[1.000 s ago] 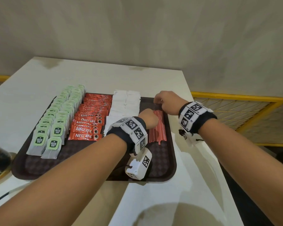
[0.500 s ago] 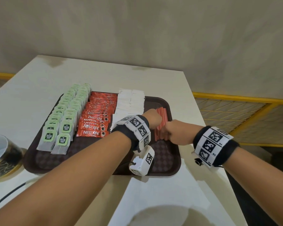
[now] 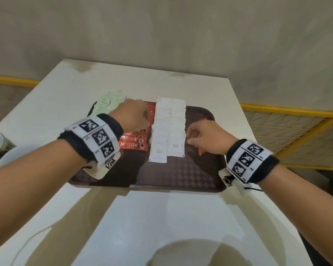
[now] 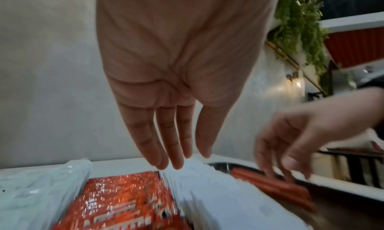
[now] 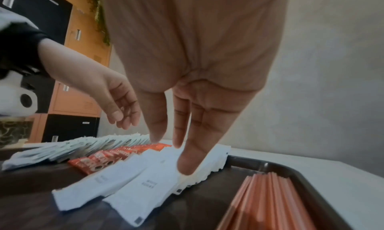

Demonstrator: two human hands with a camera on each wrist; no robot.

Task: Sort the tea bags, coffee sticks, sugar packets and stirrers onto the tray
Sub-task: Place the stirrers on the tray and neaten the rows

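Observation:
A dark brown tray [image 3: 181, 177] carries rows of green tea bags [image 3: 108, 102], red coffee sticks [image 3: 132, 144], white sugar packets [image 3: 169, 121] and orange stirrers [image 3: 203, 120]. My left hand [image 3: 132, 116] hovers over the far coffee sticks. Its fingers [image 4: 178, 158] point straight down and hold nothing. My right hand [image 3: 204, 137] is over the stirrers [image 5: 270, 200], covering most of them in the head view. Its straight fingers [image 5: 187, 164] reach the right edge of the sugar packets [image 5: 145, 184] and grip nothing.
The tray lies on a pale table [image 3: 161, 227] below a grey wall. Two cups [image 3: 0, 148] stand off the tray's left side, and a thin cable [image 3: 27, 244] lies at the near left. A yellow railing [image 3: 288, 112] runs beyond the table's right edge.
My left hand has left the stirrers and moved left, to above the coffee sticks. My right hand has shifted from the stirrers' near end toward the sugar packets, and its fingers have straightened.

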